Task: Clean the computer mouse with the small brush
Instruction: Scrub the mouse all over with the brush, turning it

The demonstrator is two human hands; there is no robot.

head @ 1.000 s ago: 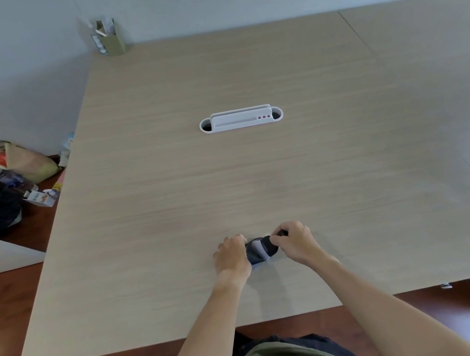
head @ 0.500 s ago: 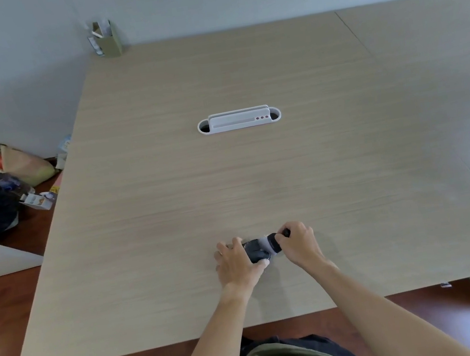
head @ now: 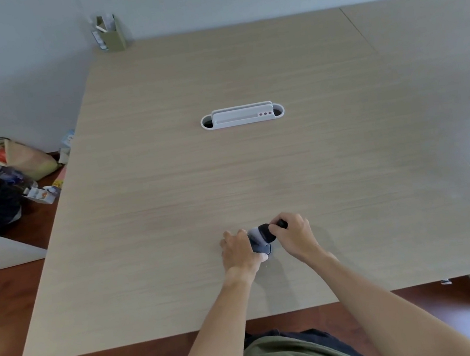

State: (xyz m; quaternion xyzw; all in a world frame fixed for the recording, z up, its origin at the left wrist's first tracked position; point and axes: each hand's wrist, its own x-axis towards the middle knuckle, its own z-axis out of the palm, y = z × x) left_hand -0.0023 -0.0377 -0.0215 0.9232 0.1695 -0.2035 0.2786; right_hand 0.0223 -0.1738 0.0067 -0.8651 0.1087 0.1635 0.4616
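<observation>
A dark grey computer mouse (head: 259, 242) rests on the light wooden table (head: 228, 178) near its front edge. My left hand (head: 238, 252) wraps the mouse's left side and holds it in place. My right hand (head: 295, 237) pinches a small black brush (head: 268, 230), whose dark head lies on the top of the mouse. Most of the brush handle is hidden inside my fingers.
A white cable-port insert (head: 242, 115) sits in the middle of the table. A small olive holder (head: 110, 32) stands at the far left corner by the wall. Bags and bottles (head: 1, 180) lie on the floor to the left.
My left hand has slid further over the mouse's left side. The brush head in my right hand has shifted across the mouse's top. The view drifted slightly.
</observation>
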